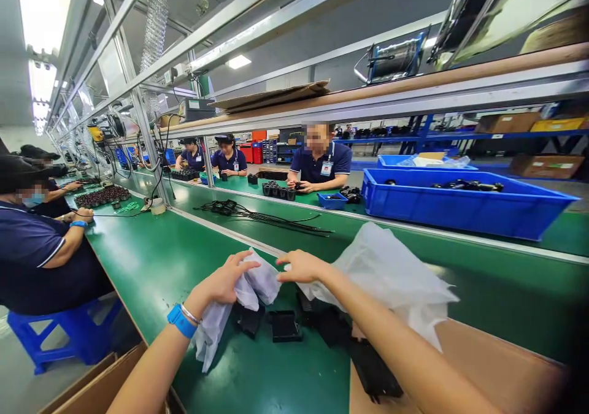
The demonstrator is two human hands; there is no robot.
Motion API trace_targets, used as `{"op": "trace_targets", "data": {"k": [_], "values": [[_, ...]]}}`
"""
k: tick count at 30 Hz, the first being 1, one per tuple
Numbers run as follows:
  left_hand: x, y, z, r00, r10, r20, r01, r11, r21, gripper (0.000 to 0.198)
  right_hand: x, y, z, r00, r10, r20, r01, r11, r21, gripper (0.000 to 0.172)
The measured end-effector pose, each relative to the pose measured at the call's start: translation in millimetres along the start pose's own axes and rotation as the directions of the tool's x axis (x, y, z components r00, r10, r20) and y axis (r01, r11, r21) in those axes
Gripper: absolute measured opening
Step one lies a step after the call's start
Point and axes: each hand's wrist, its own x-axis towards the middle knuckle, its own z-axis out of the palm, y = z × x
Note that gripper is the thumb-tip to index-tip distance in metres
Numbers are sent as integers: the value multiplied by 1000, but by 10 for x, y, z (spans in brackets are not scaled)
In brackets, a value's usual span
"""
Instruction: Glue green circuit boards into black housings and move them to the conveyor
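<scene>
My left hand (223, 282) lies against a crumpled white plastic bag (264, 282), its fingers stretched out and apart over the film. Part of that bag hangs down below the wrist. Just to the right, my right hand (304, 267) points leftward with finger and thumb apart and nothing visible between them. A larger white sheet of film (381, 267) spreads behind my right forearm. Beneath the hands on the green table sit a black square tray-like part (284, 326) and another black part (249, 319). More black pieces (372, 365) lie partly hidden under my right arm.
Cardboard (497, 365) covers the table at the right front. Across a metal rail stand a large blue bin (460, 202), a small blue tray (332, 201) and a bundle of black cables (248, 210). Co-workers sit opposite and at the left. An open carton (101, 383) stands below the table edge.
</scene>
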Motion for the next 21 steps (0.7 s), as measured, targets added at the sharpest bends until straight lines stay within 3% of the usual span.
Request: {"op": "trace_targets", "data": {"k": [2,6,9,11,14,16,19,21], "values": [[-57,-30,-15,999,-15,-47,15,1000,-2,97,115,-123,36,999,-17,-52,16,1000,-1,37],[-285,-128,-7,962,-181,-202,185,983,-3,79,267,-331,-19,992,-23,-127,25,1000,16,24],[-418,-154,24,932,-257,-254,259,966,-26,60,259,-475,-269,964,-78,-255,97,993,66,22],[-434,-113,55,927,-268,-262,268,963,-38,61,226,-610,-487,932,-131,-337,177,978,111,19],[-362,8,108,930,-261,-259,256,965,-54,63,175,-833,-805,868,-186,-461,295,939,175,12],[-292,85,131,930,-261,-260,250,965,-73,42,145,-929,-991,810,-177,-559,345,914,211,12],[-218,129,129,904,-311,-295,287,950,-123,11,87,-937,-1231,697,-62,-714,365,888,279,16],[-192,99,93,863,-374,-339,331,926,-179,9,20,-880,-1371,618,40,-785,372,865,338,21]]}}
